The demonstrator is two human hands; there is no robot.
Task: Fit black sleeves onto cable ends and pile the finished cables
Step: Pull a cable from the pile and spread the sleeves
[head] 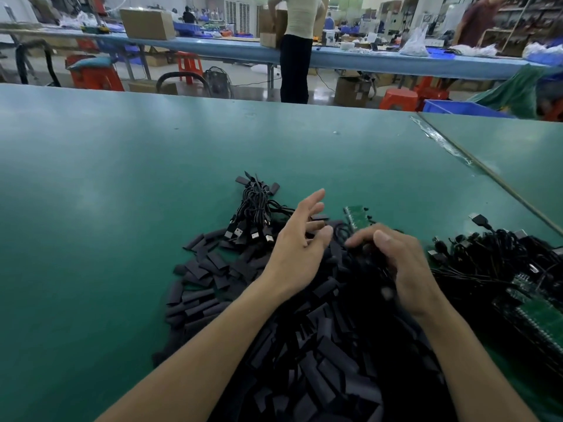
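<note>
- A wide green work table (122, 184) stands in a busy workshop, with a long blue bench (213, 48) behind it.
- A big heap of short flat black sleeves (320, 345) lies under both forearms.
- The left hand (300, 239) hovers over the heap, fingers straight and spread, holding nothing.
- The right hand (393, 257) curls its fingers down into black cable; blur hides whether they pinch it.
- A bundle of sleeved black cables (256, 208) lies just beyond the left hand.
- A tangle of black cables with green circuit boards (502, 275) lies to the right.

A heap of black sleeves (320, 360) fills the lower centre of the frame on the green table (106, 178). The left hand (300, 239) hovers above it with fingers spread. The blurred right hand (396, 263) curls over something dark, perhaps gripping it. A cable bundle (256, 205) lies just above the left hand.
</note>
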